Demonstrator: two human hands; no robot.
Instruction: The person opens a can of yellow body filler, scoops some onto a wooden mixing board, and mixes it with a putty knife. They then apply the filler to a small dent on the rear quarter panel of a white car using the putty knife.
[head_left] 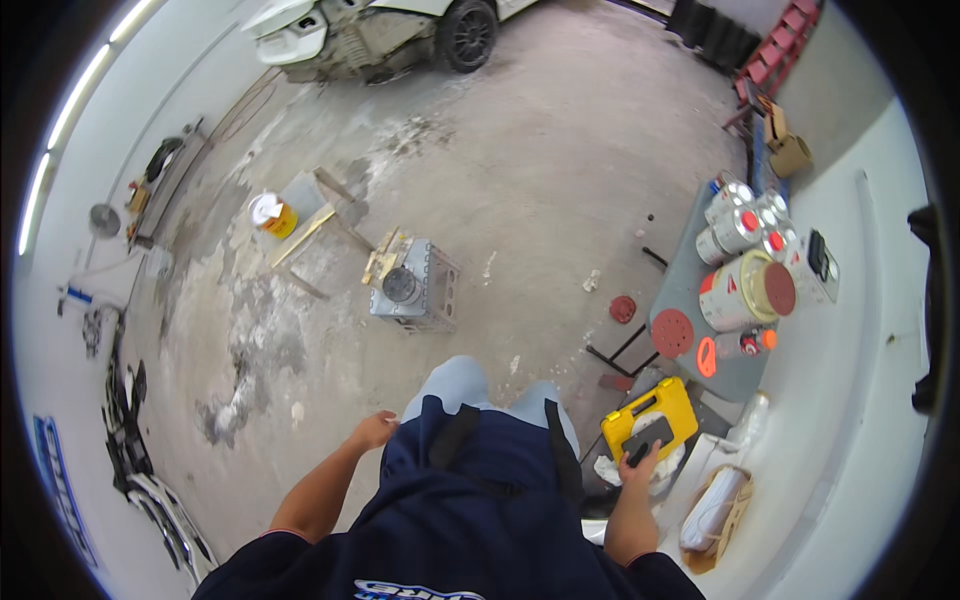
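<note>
My right hand is closed round one end of a dark flat rectangular block, its exact kind unclear. It holds the block over a yellow plastic case beside the table's near end. Crumpled white paper or cloth lies by the case. Near my left thigh, my left hand hangs with its fingers curled together; whatever may be in them is hidden. A red sanding disc with holes lies at the table's edge, beyond the case.
A grey table on the right carries cans, a large tin and a bottle. Ahead stand a grey crate with a dark pot and a wooden frame with a yellow bucket. A paper bag sits right.
</note>
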